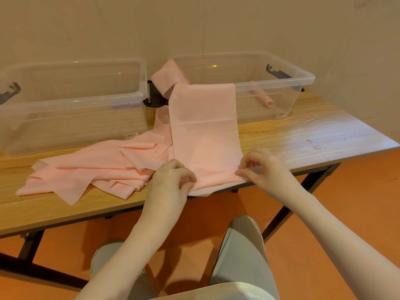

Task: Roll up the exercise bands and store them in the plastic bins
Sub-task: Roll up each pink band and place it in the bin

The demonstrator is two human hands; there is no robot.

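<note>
Two hands work at the near edge of the desk (303, 135), a little apart, each pinching a near corner of one pink band (205, 131). The left hand (173, 178) has its fingers curled round the band's left corner, where the end hangs slightly over the desk edge; the right hand (262, 167) pinches the right corner between thumb and fingertips. Below them, the person's knees in light trousers show above an orange floor.

From the hands the band runs flat across the desk toward the far side and climbs over the front wall of the right bin (281, 83), a clear plastic box with a dark latch. To its left, a loose pile of pink bands (91, 169) lies spread along the desk, reaching from near the left hand toward the left edge. One strip rises from it between the two bins. The left bin (71, 100) stands at the far left. Inside the right bin lies a rolled band (263, 98), near its right end.
</note>
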